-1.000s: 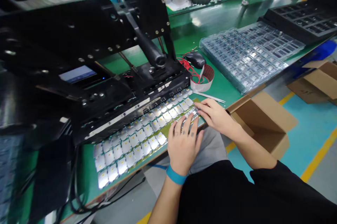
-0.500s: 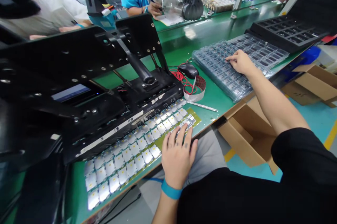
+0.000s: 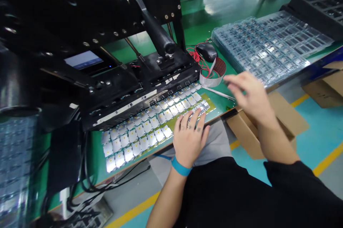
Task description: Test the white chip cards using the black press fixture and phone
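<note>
My left hand lies flat with its fingers spread on the near right end of a green panel covered with several small silver modules. The panel sticks out from under a black lever press. My right hand hovers in the air to the right of the panel, above the table edge, smeared by motion. Its fingers look pinched together, and whether they hold anything is hidden by blur. Thin tweezers lie on the mat just under that hand.
A stack of clear blister trays with small parts sits at the right on the green table, a black tray behind it. A mouse, red wires and a ribbon cable lie between. Open cardboard boxes stand on the floor.
My right hand has come back from the clear blister trays toward the panel's right end. My left hand has stayed on the panel. The view has tilted down.
</note>
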Demonstrator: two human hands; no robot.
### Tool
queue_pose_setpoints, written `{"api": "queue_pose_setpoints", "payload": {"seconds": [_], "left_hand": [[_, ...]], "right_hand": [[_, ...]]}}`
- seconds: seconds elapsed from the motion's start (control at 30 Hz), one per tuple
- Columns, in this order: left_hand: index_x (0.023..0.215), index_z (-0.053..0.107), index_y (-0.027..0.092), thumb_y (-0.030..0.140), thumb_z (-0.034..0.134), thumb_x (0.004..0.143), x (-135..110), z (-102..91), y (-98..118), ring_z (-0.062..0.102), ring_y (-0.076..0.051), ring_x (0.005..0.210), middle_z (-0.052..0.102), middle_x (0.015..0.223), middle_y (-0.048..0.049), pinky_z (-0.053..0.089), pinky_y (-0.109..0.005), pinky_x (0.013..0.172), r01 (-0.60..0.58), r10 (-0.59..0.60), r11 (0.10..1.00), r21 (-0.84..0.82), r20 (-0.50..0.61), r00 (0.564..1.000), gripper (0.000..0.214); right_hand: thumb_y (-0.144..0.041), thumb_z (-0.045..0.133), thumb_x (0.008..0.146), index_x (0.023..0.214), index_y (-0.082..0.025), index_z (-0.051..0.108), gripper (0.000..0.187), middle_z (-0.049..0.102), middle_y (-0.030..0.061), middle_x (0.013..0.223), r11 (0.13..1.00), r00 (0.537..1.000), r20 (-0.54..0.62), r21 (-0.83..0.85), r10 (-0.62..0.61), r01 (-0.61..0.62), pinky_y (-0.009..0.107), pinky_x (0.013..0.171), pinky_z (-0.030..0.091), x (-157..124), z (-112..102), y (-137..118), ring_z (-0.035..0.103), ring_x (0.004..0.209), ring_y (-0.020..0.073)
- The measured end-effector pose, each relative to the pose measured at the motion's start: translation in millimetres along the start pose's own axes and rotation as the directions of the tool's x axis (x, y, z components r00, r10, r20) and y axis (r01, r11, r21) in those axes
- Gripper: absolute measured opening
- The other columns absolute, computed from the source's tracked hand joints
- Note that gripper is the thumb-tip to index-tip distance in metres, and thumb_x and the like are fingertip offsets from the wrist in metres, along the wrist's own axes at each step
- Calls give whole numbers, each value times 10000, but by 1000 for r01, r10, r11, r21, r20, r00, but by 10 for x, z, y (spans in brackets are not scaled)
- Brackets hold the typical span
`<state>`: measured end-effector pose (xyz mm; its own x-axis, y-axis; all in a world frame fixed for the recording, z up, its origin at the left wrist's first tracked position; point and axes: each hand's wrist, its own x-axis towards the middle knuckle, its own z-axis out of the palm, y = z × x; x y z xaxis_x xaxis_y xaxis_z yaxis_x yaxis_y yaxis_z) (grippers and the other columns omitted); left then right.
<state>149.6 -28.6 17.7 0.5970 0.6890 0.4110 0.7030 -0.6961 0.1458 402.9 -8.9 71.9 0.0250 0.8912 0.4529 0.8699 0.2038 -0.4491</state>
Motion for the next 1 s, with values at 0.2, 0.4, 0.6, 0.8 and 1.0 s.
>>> {"api": "queue_pose_setpoints", "payload": {"seconds": [0.2,0.4,0.6,0.8,1.0], "left_hand": [[1328,623,206,365,581,975,-12,-2,-9,560,-293,1266,620,1437,-40,403,-467,1092,-3,3,1000,-1,-1,1000,390],[1313,633,208,360,585,971,-5,-12,6,565,-287,1258,637,1415,-51,402,-469,1090,10,-10,1000,-3,-10,1000,377],[1317,633,215,353,588,969,-3,-14,-2,562,-285,1267,644,1404,-49,391,-466,1102,19,-19,1000,-14,-11,1000,377],[1311,637,212,355,590,969,-3,-8,3,563,-288,1265,638,1413,-47,387,-467,1104,19,-19,1000,-12,-8,1000,374],[1303,641,205,351,592,967,-4,-14,3,570,-288,1250,651,1396,-40,397,-464,1090,13,-13,1000,4,-30,999,369]], "right_hand": [[-301,471,1022,1294,-151,650,358,678,132,1037,999,992,123,-30,-20,24,454,852,560,-409,550,-276,607,959,251],[-312,449,1024,1267,-197,666,346,633,129,1037,995,993,111,-90,-40,50,438,800,522,-360,607,-224,533,915,245],[-320,436,1028,1269,-157,667,371,643,136,1028,990,993,107,-126,-48,61,439,792,513,-374,635,-249,517,893,245],[-325,477,1021,1170,-183,689,296,662,103,989,998,998,51,-50,25,-22,425,831,507,-363,657,-277,558,930,236],[-321,496,1018,1101,-217,727,266,674,84,989,999,1000,30,-48,-9,11,396,795,499,-364,653,-293,568,896,212]]}}
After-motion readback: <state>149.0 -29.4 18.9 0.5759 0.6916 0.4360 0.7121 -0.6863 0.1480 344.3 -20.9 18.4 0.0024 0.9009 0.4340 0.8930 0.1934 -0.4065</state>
